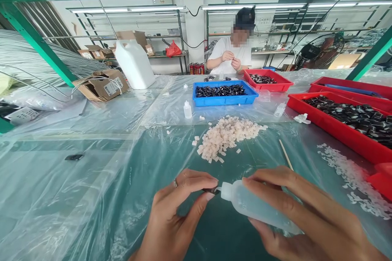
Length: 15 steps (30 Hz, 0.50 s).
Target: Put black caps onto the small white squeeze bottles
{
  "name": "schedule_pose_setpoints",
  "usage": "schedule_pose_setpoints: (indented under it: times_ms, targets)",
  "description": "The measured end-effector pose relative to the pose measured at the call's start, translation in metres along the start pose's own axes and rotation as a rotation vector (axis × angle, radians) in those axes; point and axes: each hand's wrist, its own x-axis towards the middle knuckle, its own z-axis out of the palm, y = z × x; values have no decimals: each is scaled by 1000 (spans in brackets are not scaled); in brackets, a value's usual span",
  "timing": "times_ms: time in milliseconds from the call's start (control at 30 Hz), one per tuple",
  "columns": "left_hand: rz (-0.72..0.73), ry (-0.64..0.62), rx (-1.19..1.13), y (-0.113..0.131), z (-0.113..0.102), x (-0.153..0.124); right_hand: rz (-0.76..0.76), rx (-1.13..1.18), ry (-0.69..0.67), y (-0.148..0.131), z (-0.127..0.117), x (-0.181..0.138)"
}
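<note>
A long worktable covered in wrinkled clear plastic sheeting (92, 171) fills the view, with a person in a white shirt (231, 55) working at its far end. Along the right edge sits a red plastic tray of small black parts (330, 124), and further back a blue plastic tray of the same black parts (225, 98). In the middle lies a loose heap of small whitish square pieces (226, 134), with a thin wooden stick (286, 154) just to its right. Nearest the camera, the right hand (306, 216) is wrapped around a translucent soft plastic squeeze bottle (254, 208), its nozzle touching a small black part (212, 190) pinched between thumb and forefinger of the left hand (177, 216). Too hard a squeeze would likely flood the tiny part and wet the fingertips or the sheeting below; the light pinch could also let the part slip, and a sideways nudge from the nozzle might knock it loose.
</note>
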Motion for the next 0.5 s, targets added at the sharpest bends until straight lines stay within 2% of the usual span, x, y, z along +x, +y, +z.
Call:
schedule_pose_setpoints:
  times_ms: [200,500]
  targets:
    - [-32,-66,26,-3,-4,-3,3,-3,8,1,-1,-2]
    - [-19,-91,34,-1,-5,-4,16,4,27,3,3,-1]
